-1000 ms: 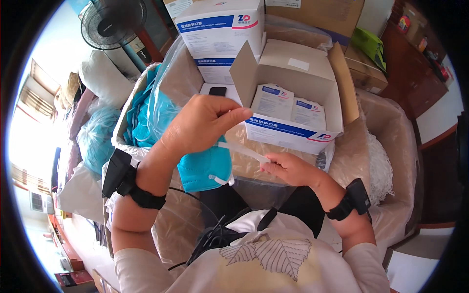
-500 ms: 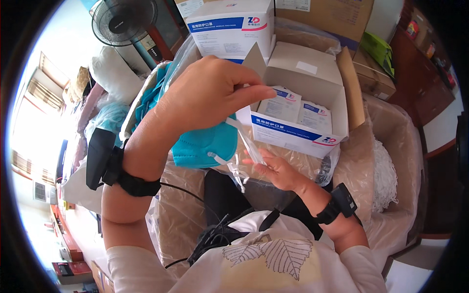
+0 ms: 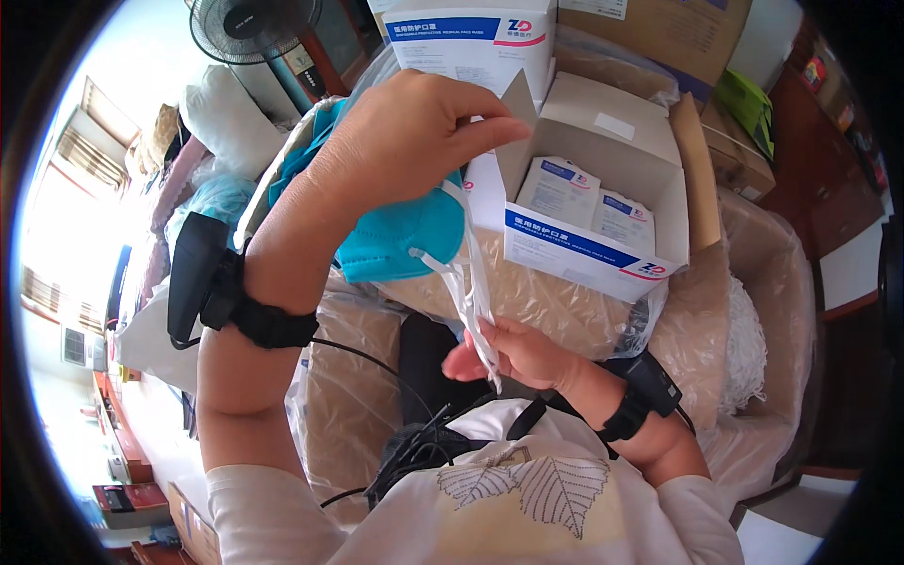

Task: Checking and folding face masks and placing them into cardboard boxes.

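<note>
2 white pkts (image 3: pixel 559 193) are packed side by side in the open white/blue mask box (image 3: pixel 537 254), lid flipped back. White cords (image 3: pixel 744 353) are piled in the plastic-lined ctn (image 3: pixel 783 273) at far R. Teal face mask (image 3: pixel 407 237), cupped w/ long white straps (image 3: pixel 475 282), is seen right under the L hand (image 3: pixel 414 127); its grip's hidden, can't tell tbh. Straps are pinched by the R hand (image 3: pixel 527 353).

From a distance, I am viewing a brown surface (image 3: pixel 576 314) that is lying under crinkled clear plastic (image 3: pixel 518 287). An open white-and-blue box (image 3: pixel 570 266) is resting there. To the right, a plastic-lined brown carton (image 3: pixel 780 282) is holding a bundle of white strands (image 3: pixel 745 353).
</note>
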Available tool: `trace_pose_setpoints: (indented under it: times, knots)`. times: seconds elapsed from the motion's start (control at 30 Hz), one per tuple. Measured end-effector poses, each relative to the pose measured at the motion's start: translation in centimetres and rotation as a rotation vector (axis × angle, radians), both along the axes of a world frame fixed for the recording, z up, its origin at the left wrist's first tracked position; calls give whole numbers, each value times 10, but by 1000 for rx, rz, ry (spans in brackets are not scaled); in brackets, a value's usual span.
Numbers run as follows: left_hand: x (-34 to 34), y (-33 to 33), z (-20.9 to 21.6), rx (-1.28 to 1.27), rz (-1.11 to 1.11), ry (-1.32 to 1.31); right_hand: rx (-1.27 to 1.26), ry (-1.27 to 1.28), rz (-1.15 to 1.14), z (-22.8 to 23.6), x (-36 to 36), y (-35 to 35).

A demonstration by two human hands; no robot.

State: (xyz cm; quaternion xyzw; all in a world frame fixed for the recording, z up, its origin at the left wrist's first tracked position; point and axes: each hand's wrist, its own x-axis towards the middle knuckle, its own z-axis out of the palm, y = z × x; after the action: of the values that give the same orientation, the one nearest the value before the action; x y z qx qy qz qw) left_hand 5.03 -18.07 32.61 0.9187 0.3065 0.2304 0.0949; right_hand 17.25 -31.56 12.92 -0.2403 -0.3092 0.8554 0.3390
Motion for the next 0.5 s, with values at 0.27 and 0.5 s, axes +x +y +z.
trace_pose_setpoints:
  times: [0.27, 0.5]
  knots:
    - [-47, 21, -73, 90, 68, 375, 448, -795, -267, 10, 46, 1]
    - [9, -65, -128, -525, -273, 90, 733, -1009, -344, 47, 56, -3]
